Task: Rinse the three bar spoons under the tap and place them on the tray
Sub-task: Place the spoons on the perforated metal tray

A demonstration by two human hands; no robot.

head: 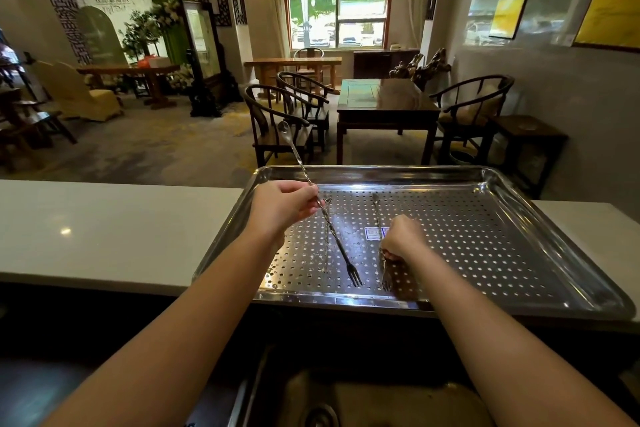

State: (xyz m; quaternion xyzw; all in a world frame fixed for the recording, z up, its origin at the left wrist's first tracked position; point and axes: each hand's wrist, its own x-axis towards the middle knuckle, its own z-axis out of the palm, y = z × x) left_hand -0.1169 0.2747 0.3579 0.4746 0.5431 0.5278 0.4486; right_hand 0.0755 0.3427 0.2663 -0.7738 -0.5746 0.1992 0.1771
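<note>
Holding bar spoon (323, 211) over tray (519, 184); tray sticker (372, 233) unreadable.

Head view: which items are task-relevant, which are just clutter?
Job: bar spoon in left hand; bar spoon under right hand; third spoon lying on perforated tray; sink.
Lying about: white counter; chairs; wooden table.

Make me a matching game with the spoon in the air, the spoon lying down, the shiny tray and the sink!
Things:
1. bar spoon in the left hand
2. bar spoon under the right hand
3. tray
4. sink

States:
A. full of little round holes
B. lying flat on the tray
C. nearest the person, below the arms
D. tilted, bowl end up in the air

Pairs: 1-D, 2-B, 3-A, 4-C
</note>
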